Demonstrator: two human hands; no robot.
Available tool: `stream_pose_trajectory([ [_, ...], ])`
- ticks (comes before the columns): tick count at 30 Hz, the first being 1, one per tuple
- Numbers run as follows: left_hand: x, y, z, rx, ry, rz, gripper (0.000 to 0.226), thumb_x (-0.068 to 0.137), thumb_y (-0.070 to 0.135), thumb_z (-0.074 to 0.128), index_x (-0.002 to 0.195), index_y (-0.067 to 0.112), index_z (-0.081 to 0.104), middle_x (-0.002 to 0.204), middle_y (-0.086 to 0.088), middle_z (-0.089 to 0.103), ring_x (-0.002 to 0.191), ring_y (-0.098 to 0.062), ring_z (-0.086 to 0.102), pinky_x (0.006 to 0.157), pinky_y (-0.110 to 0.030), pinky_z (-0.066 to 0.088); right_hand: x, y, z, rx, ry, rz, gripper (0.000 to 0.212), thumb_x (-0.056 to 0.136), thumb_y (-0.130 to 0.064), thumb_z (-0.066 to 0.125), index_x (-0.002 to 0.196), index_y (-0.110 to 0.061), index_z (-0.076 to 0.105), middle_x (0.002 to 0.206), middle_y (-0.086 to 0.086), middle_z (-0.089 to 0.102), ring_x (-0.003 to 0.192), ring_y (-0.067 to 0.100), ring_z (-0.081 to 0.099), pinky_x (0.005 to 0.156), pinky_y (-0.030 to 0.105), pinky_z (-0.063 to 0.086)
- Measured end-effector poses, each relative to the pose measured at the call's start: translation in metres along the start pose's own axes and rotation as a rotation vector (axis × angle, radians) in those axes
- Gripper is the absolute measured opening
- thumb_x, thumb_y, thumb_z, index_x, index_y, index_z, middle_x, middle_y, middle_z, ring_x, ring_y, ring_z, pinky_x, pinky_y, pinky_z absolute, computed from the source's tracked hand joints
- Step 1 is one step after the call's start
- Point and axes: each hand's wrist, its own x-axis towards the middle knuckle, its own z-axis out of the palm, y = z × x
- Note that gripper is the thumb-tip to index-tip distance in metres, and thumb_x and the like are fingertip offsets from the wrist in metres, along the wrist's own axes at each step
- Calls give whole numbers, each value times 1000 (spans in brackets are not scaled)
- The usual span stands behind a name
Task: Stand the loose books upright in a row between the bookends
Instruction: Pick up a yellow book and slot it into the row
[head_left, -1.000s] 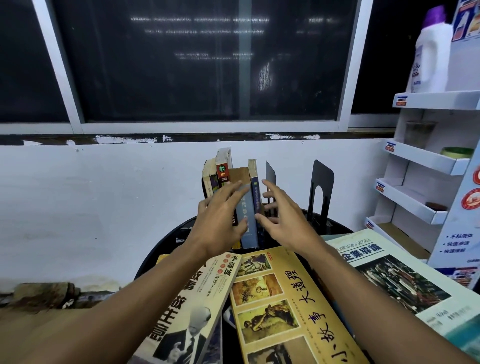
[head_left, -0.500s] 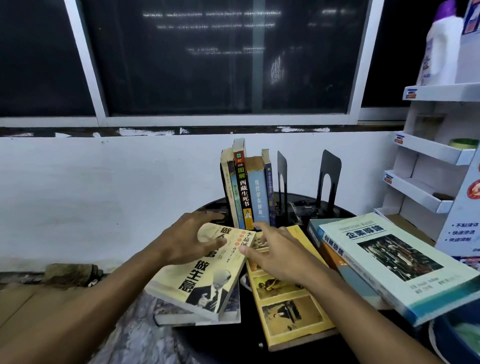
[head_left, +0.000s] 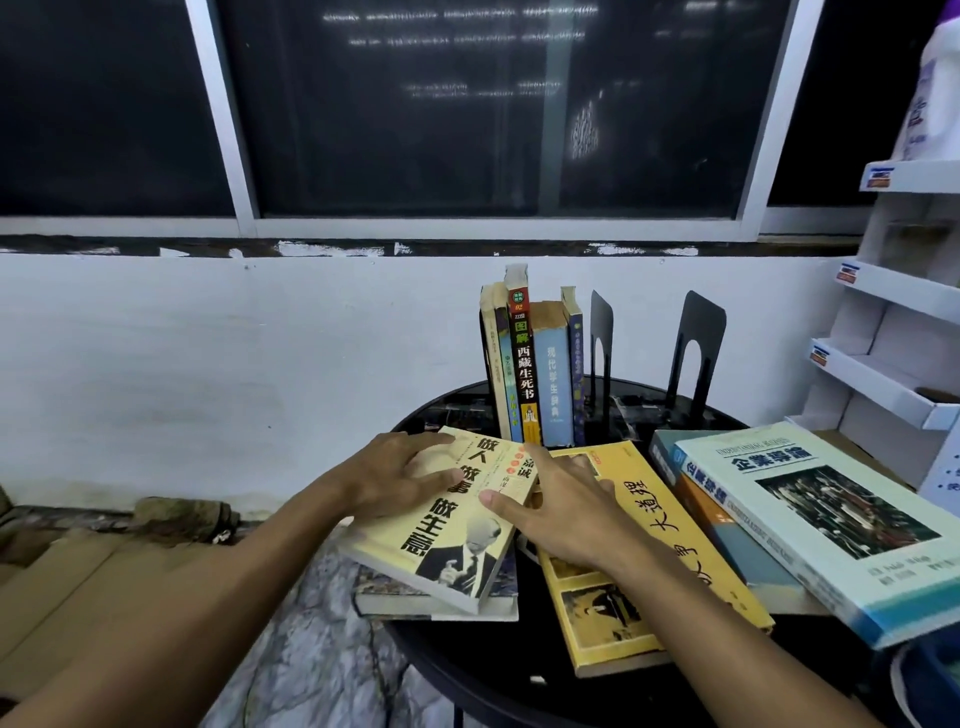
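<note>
Under left hand (head_left: 396, 479), cream paperback (head_left: 451, 543).

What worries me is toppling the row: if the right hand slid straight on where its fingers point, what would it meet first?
Probably the foot of the standing books, around the black-spined one; the right hand points its fingers forward at them. Depth is unclear.

Small shop-like corner: tiered cardboard display rack (head_left: 904, 293) with shelf labels (head_left: 848, 273), detergent bottle (head_left: 935, 93), dark window (head_left: 467, 104).
</note>
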Motion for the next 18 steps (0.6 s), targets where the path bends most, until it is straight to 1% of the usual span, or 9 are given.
stream_pose_trajectory([
  [2,1,-1,2,-4,-4,1,68,89,72,53,147,38,46,145,3,56,122,-15,58,99,-28,43,1,-3,0,-4,-4,14,103,79,-86,43,158,-26,15,157,2,37,149,32,14,115,60,21],
  [5,2,-3,4,-10,27,-12,67,88,70,56,145,36,48,146,3,55,126,-16,55,101,-28,42,0,-6,-3,4,-28,10,100,84,-75,53,159,-23,12,159,5,29,150,32,10,118,55,19],
  [10,-3,-10,7,-97,108,-40,66,86,64,65,143,36,52,146,5,53,130,-14,53,100,-24,40,3,-2,-6,105,-40,-59,92,90,-60,61,159,-23,14,157,-1,29,148,24,16,117,44,23],
  [12,-6,-14,5,-137,139,-47,64,84,62,69,141,37,54,144,8,54,126,-12,55,99,-24,43,5,-1,-8,187,-40,-96,91,90,-53,66,159,-22,17,155,-4,30,145,19,24,115,35,26],
  [14,-7,-18,3,-197,172,-56,62,84,56,74,139,36,57,139,10,57,115,-8,61,91,-21,49,7,0,-9,254,-50,-114,90,89,-46,70,159,-21,19,153,-6,31,141,15,33,113,29,28],
  [16,-7,-20,1,-289,184,-51,60,83,49,78,138,34,59,134,11,61,105,-5,65,79,-18,53,9,-1,-10,299,-56,-121,89,88,-42,73,158,-22,22,152,-7,33,137,13,39,116,32,32],
  [17,-7,-20,1,-326,176,-40,61,81,47,80,137,34,59,132,12,62,103,-6,67,77,-19,55,11,-1,-10,312,-55,-126,89,87,-41,74,157,-22,23,152,-8,34,137,13,41,116,34,33],
  [18,-6,-20,0,-345,163,-32,63,80,46,82,138,35,59,132,12,62,104,-8,67,80,-23,57,13,-1,-9,316,-58,-124,90,86,-40,75,157,-22,23,152,-9,34,137,13,41,116,36,34],
])
